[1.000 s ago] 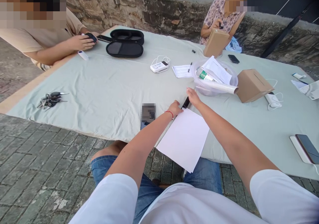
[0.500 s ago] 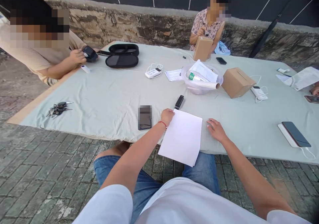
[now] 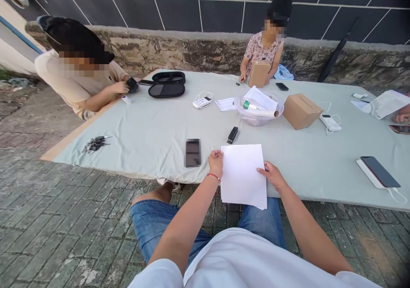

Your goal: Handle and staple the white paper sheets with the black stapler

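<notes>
Several white paper sheets [image 3: 243, 177] are stacked loosely, overhanging the table's near edge above my lap. My left hand [image 3: 216, 163] pinches them at the upper left edge. On the opposite edge, my right hand [image 3: 272, 174] grips the sheets, its thumb lying on top and the fingers partly hidden underneath. At the bottom the corners are slightly fanned out. Just beyond the paper lies a black stapler [image 3: 232, 135], touched by neither hand. A dark phone [image 3: 193, 153] rests to the left of my left hand.
The cloth-covered table [image 3: 153, 125] carries keys [image 3: 96, 144], a black case [image 3: 166, 90], a plastic bowl [image 3: 256, 119] of papers, a cardboard box [image 3: 303, 110] and a phone on a white power bank [image 3: 378, 172]. Two people sit across; another person's hand [image 3: 402, 116] shows at right.
My right hand has come in from the table and taken the paper's right edge. The sheets have turned straighter and moved clear of the stapler. The view has shifted a little.
</notes>
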Demonstrator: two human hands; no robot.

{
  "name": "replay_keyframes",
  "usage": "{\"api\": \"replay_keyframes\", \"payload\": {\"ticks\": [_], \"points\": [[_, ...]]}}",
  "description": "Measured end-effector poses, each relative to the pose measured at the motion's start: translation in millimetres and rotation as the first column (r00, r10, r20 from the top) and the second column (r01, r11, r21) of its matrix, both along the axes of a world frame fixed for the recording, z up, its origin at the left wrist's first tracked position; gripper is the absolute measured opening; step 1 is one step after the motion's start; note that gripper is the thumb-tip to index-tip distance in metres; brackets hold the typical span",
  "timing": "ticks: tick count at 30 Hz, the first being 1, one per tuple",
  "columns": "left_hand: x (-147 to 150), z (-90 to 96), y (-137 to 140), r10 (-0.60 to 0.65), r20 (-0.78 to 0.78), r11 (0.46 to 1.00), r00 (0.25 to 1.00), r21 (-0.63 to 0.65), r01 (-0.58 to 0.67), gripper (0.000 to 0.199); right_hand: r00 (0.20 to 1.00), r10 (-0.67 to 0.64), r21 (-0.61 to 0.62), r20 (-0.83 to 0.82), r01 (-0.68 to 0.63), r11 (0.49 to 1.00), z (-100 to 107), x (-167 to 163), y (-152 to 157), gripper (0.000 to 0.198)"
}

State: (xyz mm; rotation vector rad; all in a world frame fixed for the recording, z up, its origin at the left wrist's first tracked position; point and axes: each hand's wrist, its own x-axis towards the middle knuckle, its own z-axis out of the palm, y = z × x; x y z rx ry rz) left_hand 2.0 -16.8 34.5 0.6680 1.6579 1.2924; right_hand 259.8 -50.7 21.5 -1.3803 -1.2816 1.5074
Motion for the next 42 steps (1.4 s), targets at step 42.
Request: {"api": "replay_keyframes", "payload": {"ticks": [42], "points": [[-17.7,-48.0,-16.6,-0.182,0.525,0.980,0.831,0.165,0.110,0.061,0.991,-0.104,0.049,-0.083,0.108,0.993,-31.3,16.0,46.2,0.036]]}}
